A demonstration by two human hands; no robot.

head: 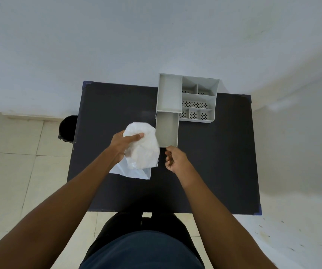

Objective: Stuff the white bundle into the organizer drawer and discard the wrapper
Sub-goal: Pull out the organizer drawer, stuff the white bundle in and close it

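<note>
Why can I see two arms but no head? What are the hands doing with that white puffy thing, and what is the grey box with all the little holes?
The camera sits on the person's head and looks down, so you see what they see: their own arms and legs, but no face. There is only this one picture.

In front of them is a dark table. On it stands a grey organizer with small compartments that have holes in the bottom. Its drawer is pulled out toward the person and looks empty.

The left hand holds the white bundle, which is still in its clear plastic wrapper. The right hand holds nothing; it is at the drawer's front edge.

On the floor left of the table stands a black bin.
</note>
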